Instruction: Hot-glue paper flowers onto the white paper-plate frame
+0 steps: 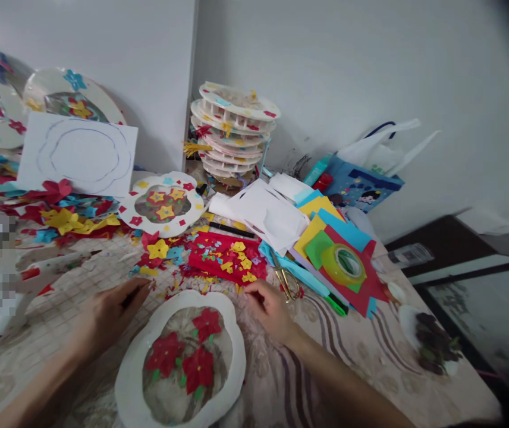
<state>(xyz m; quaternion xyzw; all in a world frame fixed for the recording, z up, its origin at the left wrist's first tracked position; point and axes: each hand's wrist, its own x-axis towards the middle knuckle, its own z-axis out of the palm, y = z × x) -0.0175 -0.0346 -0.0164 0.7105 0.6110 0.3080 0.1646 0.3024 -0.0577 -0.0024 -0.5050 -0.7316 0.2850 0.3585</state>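
Note:
A white scalloped paper frame (128, 374) lies on the tablecloth between my hands. Three red paper flowers (198, 368) with small green leaves sit on its clear middle. My left hand (110, 312) is above the cloth at the frame's upper left, thumb and fingers pressed together. At the upper right, beside a red sheet (201, 261) strewn with small paper cut-outs, my right hand (270, 309) is curled with its fingertips together. Whatever either hand may pinch is too small or hidden to make out. Gold-handled scissors (288, 284) lie just beyond my right hand.
Coloured paper sheets (321, 229) and a tape roll (348, 263) lie at right. Behind are a finished flower frame (194, 205), a stack of frames (236, 134) and a drawn card (27, 160). A glue gun (27, 285) rests at left. The table's right edge slopes away.

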